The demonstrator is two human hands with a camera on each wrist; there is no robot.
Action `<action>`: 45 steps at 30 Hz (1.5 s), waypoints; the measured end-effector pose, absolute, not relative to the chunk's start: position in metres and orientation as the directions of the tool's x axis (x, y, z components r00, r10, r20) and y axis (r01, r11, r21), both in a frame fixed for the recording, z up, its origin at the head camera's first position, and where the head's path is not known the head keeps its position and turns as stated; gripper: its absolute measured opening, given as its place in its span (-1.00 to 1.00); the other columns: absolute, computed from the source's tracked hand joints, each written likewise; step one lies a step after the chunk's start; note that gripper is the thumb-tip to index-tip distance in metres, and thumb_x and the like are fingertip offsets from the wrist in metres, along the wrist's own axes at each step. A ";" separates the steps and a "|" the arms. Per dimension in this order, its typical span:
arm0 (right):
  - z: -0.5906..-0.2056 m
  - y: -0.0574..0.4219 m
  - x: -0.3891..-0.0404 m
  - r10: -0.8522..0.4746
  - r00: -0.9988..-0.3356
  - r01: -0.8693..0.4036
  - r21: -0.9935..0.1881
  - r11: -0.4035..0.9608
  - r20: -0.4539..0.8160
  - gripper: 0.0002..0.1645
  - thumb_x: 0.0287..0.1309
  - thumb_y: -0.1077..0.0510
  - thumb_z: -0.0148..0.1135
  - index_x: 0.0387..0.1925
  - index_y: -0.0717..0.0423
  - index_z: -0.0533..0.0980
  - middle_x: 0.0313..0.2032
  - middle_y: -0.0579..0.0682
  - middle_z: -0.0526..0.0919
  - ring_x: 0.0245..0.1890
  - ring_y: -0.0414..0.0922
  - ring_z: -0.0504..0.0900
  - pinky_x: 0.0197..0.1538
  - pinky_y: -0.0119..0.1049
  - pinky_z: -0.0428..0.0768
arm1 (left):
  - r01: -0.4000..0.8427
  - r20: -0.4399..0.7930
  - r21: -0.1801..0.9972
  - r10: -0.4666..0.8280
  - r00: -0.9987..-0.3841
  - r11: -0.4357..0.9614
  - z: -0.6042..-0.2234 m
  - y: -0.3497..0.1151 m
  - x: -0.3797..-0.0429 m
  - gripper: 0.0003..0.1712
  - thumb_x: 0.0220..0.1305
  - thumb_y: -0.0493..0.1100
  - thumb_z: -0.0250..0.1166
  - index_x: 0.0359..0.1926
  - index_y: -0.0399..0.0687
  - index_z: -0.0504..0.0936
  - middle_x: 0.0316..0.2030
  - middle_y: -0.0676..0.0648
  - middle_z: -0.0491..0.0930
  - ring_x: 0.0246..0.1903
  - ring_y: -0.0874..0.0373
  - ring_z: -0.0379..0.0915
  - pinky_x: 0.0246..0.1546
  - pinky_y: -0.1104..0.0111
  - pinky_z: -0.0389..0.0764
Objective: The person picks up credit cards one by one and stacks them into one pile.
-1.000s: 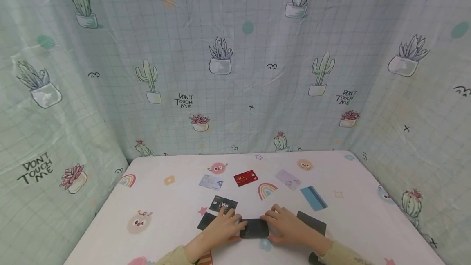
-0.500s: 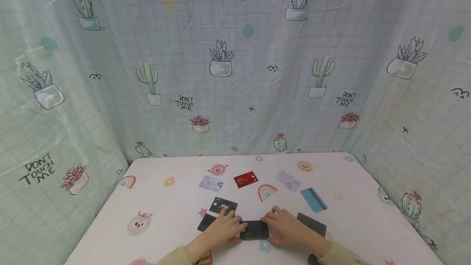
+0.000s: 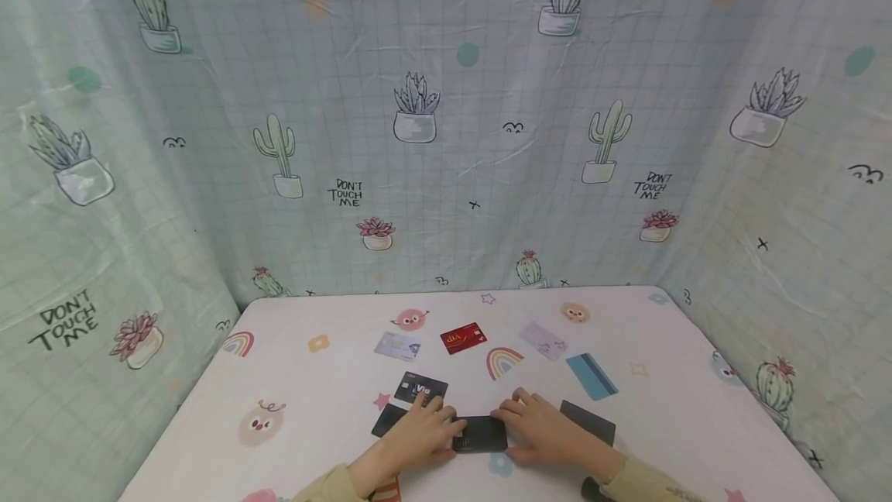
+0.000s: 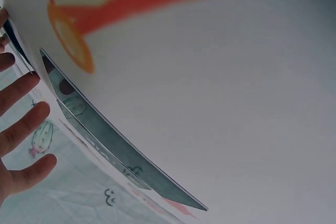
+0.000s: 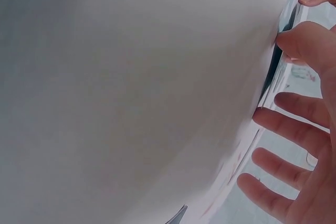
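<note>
A black card [image 3: 481, 436] lies flat on the table between my two hands in the head view. My left hand [image 3: 423, 434] holds its left edge, its index fingertip over the upper left corner. At the right edge, my right hand [image 3: 547, 432] grips the card with thumb and index finger at the two corners; the right wrist view shows this thumb [image 5: 302, 40] against the card's thin dark edge [image 5: 270, 74]. Beyond the left hand lie a dark VIP card [image 3: 420, 387] and another black card [image 3: 387, 419], partly hidden by that hand.
Farther back lie a pale card [image 3: 398, 345], a red VIP card [image 3: 463, 338], a lilac card [image 3: 543, 340] and a blue striped card [image 3: 591, 376]. A dark card [image 3: 589, 422] lies behind the right wrist. A black object [image 3: 594, 489] shows by the right sleeve. Patterned curtains [image 3: 446, 161] enclose the table.
Hands and card keep their places on the table; only the head view shifts slightly.
</note>
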State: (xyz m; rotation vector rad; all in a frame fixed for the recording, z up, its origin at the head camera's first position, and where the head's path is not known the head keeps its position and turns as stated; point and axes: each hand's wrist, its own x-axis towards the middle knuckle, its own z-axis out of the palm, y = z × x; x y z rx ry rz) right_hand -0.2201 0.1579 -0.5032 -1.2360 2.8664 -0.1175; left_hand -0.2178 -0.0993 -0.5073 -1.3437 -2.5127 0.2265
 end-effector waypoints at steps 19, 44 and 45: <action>-0.505 0.158 -0.220 -0.718 -0.696 -0.716 -0.074 0.695 -0.004 -0.36 0.01 -0.26 0.11 0.12 -0.16 0.33 -0.01 -0.18 0.48 0.02 -0.08 0.37 0.02 -0.03 0.44 | 0.798 0.175 -0.288 0.849 -0.499 0.529 -0.511 -0.102 -0.221 -0.48 0.08 0.24 0.13 0.05 0.20 0.46 -0.14 0.13 0.52 -0.12 0.16 0.39 -0.06 0.03 0.45; -0.504 0.158 -0.221 -0.719 -0.695 -0.717 -0.065 0.694 -0.006 -0.36 0.01 -0.25 0.12 0.12 -0.12 0.33 -0.01 -0.18 0.48 0.01 -0.10 0.37 0.03 -0.04 0.43 | 0.789 0.142 -0.288 0.839 -0.526 0.543 -0.506 -0.100 -0.221 -0.47 0.07 0.22 0.17 0.07 0.19 0.46 -0.14 0.12 0.54 -0.14 0.18 0.38 -0.03 0.02 0.43; -0.504 0.158 -0.221 -0.717 -0.697 -0.715 -0.069 0.696 -0.009 -0.36 0.01 -0.25 0.12 0.12 -0.12 0.33 0.00 -0.18 0.47 0.03 -0.08 0.37 0.04 -0.02 0.43 | 0.788 0.143 -0.290 0.839 -0.525 0.543 -0.506 -0.100 -0.221 -0.47 0.07 0.23 0.17 0.06 0.19 0.46 -0.14 0.13 0.54 -0.14 0.18 0.39 -0.03 0.02 0.43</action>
